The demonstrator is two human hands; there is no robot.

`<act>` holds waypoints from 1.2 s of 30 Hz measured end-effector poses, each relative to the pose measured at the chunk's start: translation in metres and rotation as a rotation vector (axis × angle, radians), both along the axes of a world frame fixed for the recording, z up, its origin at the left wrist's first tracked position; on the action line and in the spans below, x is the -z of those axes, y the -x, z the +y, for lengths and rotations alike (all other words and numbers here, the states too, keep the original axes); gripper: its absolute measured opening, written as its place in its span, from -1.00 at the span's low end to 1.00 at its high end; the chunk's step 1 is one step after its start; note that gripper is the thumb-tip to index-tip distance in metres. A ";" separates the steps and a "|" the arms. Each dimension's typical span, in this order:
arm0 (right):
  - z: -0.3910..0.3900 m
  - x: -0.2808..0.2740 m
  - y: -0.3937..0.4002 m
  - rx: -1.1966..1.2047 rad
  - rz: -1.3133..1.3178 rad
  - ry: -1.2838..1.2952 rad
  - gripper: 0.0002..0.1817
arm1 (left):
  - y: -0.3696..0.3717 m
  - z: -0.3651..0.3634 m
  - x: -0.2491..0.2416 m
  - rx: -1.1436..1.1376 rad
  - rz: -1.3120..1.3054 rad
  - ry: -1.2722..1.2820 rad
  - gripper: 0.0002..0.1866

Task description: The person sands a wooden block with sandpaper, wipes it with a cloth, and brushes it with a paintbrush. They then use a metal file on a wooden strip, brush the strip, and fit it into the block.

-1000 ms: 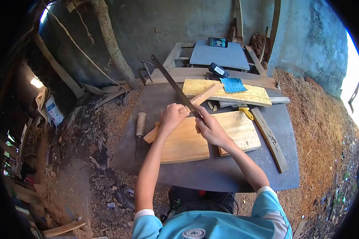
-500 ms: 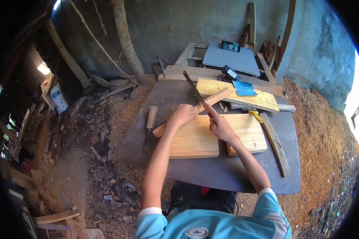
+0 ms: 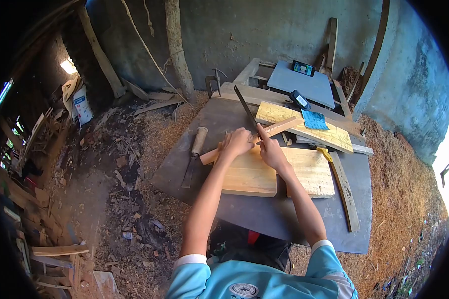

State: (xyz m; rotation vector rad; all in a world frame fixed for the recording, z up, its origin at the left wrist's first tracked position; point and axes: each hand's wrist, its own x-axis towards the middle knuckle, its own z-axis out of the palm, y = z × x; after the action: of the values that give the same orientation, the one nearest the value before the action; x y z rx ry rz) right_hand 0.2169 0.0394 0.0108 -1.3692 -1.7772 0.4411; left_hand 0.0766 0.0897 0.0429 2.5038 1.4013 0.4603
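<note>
My left hand [image 3: 238,142] presses down on a narrow wooden strip [image 3: 284,125], fingers wrapped over it. The strip lies slantwise across a light wooden board [image 3: 249,177] and has small notches near its middle. In my right hand [image 3: 273,152] is a long, thin, dark metal file [image 3: 244,103], held at its near end. It crosses the strip just right of my left hand and points up and away; its contact with the wood is hard to make out. Left of my left hand lies a wood-handled chisel [image 3: 199,142].
A second board [image 3: 312,172], a yellow-handled tool [image 3: 325,154] and a long slat [image 3: 345,194] lie right on the dark table [image 3: 224,212]. Behind are a marked yellow board [image 3: 336,137], blue paper [image 3: 315,119], a black device [image 3: 299,99], a phone [image 3: 303,68] and a clamp [image 3: 213,84].
The view has shifted, so the table sits a little lower and further right. Both hands keep their holds on the strip and the file, the file slightly more upright.
</note>
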 end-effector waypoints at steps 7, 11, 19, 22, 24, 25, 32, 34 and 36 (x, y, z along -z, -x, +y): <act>0.006 -0.007 0.005 0.034 -0.091 0.015 -0.30 | -0.002 -0.012 0.011 0.003 -0.017 -0.221 -0.81; 0.002 0.001 0.010 0.121 -0.284 0.029 -0.22 | -0.003 -0.008 0.011 -0.035 0.012 -0.175 -0.80; -0.123 -0.005 -0.002 0.169 -0.471 0.125 -0.14 | -0.001 0.006 -0.001 -0.055 -0.002 0.076 -0.64; -0.166 -0.023 -0.014 0.156 -0.429 0.214 -0.16 | -0.004 0.008 -0.004 -0.038 -0.002 0.069 -0.62; -0.167 -0.034 -0.017 0.172 -0.371 0.200 -0.18 | -0.003 0.002 -0.006 -0.009 0.016 0.054 -0.60; -0.157 -0.041 -0.013 0.197 -0.375 0.299 -0.19 | -0.003 0.002 -0.003 0.012 -0.006 0.022 -0.65; -0.029 -0.027 -0.001 0.164 -0.313 0.147 -0.27 | -0.002 0.003 -0.001 -0.006 0.000 -0.020 -0.72; -0.038 -0.019 0.007 0.222 -0.364 0.157 -0.22 | -0.001 0.003 -0.003 -0.009 0.018 -0.064 -0.72; -0.050 -0.005 0.007 0.214 -0.500 0.222 -0.14 | -0.001 0.005 0.000 -0.024 0.063 -0.004 -0.66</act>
State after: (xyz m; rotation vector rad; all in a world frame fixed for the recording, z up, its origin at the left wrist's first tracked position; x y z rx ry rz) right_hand 0.2096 -0.0104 0.0161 -1.9338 -1.9830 0.1907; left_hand 0.0777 0.0950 0.0431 2.5280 1.4561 0.3925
